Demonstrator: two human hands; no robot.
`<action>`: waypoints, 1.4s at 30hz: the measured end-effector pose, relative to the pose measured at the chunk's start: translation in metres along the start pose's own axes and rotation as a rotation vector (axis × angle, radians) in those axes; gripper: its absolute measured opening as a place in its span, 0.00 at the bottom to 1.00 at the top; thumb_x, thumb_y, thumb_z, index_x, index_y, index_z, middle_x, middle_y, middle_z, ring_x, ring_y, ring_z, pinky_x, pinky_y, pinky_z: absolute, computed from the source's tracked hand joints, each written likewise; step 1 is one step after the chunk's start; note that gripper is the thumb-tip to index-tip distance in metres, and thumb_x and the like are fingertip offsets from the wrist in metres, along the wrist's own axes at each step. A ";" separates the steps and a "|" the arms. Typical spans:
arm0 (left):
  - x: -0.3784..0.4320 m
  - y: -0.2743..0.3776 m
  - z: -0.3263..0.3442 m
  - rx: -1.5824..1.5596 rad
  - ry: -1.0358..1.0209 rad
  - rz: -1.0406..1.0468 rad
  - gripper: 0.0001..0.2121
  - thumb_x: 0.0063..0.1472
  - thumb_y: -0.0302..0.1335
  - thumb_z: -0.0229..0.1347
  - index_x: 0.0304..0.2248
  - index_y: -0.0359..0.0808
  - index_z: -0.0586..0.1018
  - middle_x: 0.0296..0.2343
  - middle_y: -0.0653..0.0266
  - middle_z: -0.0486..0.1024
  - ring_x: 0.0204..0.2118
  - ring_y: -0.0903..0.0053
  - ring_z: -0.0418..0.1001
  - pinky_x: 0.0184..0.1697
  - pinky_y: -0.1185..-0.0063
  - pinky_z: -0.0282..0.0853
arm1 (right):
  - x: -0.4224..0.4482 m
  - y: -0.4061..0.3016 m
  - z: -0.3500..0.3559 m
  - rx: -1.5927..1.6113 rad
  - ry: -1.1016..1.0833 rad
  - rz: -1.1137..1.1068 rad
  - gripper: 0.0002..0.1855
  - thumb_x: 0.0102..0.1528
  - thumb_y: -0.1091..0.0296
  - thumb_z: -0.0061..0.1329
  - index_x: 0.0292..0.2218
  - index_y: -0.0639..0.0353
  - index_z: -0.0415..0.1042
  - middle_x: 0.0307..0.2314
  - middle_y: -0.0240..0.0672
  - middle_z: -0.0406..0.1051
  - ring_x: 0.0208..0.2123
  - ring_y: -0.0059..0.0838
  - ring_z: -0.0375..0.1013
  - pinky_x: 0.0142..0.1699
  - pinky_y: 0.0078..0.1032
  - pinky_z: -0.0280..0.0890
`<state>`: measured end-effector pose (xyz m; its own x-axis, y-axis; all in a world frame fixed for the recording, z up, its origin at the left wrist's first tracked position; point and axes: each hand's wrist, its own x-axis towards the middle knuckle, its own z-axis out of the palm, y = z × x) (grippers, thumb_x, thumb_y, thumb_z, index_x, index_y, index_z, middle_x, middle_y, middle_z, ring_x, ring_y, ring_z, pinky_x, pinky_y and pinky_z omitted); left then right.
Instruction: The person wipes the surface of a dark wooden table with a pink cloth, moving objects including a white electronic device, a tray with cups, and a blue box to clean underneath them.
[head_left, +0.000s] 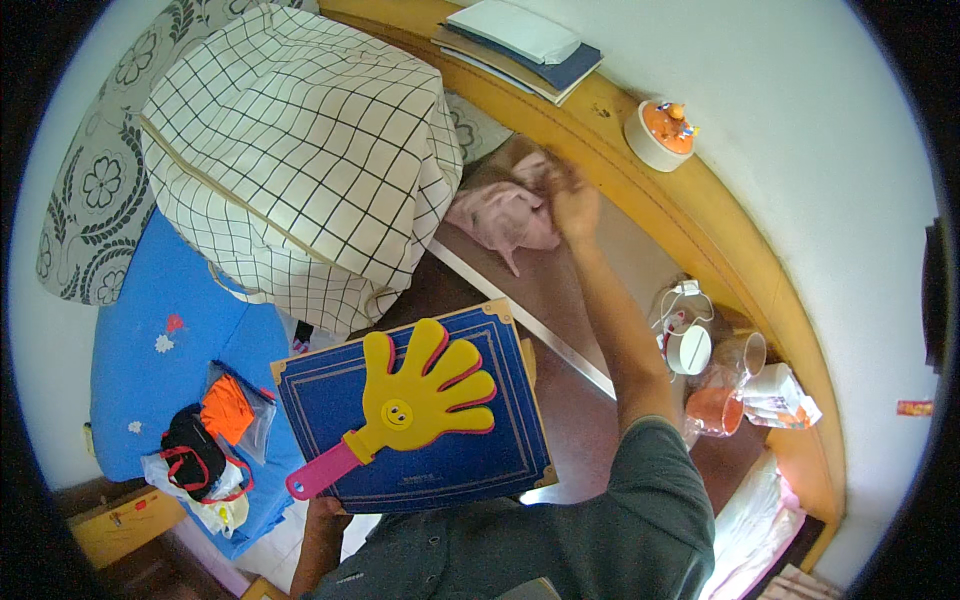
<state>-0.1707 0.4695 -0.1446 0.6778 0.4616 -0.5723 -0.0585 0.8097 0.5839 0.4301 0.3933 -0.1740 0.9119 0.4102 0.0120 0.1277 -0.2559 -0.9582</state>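
Note:
My right hand (576, 206) reaches out to a crumpled pink cloth (510, 210) on the brown desktop (559, 292) and is blurred. Its fingers lie against the cloth's right end, which looks gripped. Near my body, my left hand (327, 510) grips the lower left corner of a flat dark blue box (480, 375) with gold border lines. On top of the box lies a yellow hand clapper (420, 397) with a smiling face and a pink handle. The left fingers are partly hidden by the box.
A large checked fabric bag (300, 150) bulges at the upper left. Books (517, 52) and a round orange-topped box (664, 135) rest on the wooden ledge. Clear cups (716, 409) and a white round device (688, 349) stand right. Bagged items (202, 457) lie on blue bedding (195, 330).

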 end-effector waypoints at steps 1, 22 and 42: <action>-0.002 -0.001 0.002 0.003 0.008 0.010 0.28 0.69 0.49 0.38 0.60 0.39 0.62 0.56 0.55 0.66 0.58 0.63 0.66 0.62 0.61 0.60 | -0.007 -0.032 -0.007 0.028 0.156 0.028 0.19 0.61 0.63 0.49 0.50 0.63 0.71 0.49 0.49 0.71 0.54 0.36 0.68 0.57 0.30 0.62; -0.008 -0.005 0.003 0.081 0.039 0.056 0.29 0.68 0.50 0.41 0.60 0.39 0.62 0.57 0.55 0.66 0.58 0.62 0.65 0.63 0.61 0.59 | -0.014 0.055 0.109 -0.861 -0.257 -0.736 0.35 0.48 0.55 0.48 0.55 0.62 0.65 0.55 0.58 0.59 0.58 0.62 0.56 0.64 0.46 0.49; 0.045 0.008 0.050 0.003 -0.161 0.125 0.26 0.61 0.27 0.53 0.58 0.38 0.63 0.53 0.55 0.69 0.57 0.63 0.67 0.61 0.61 0.63 | -0.185 0.060 0.023 -0.641 -0.179 -0.330 0.23 0.58 0.66 0.41 0.54 0.64 0.64 0.49 0.46 0.68 0.51 0.39 0.68 0.53 0.38 0.65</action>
<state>-0.1044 0.4785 -0.1366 0.7738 0.4943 -0.3961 -0.1473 0.7487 0.6463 0.2598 0.3219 -0.2405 0.7161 0.6768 0.1709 0.6367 -0.5329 -0.5573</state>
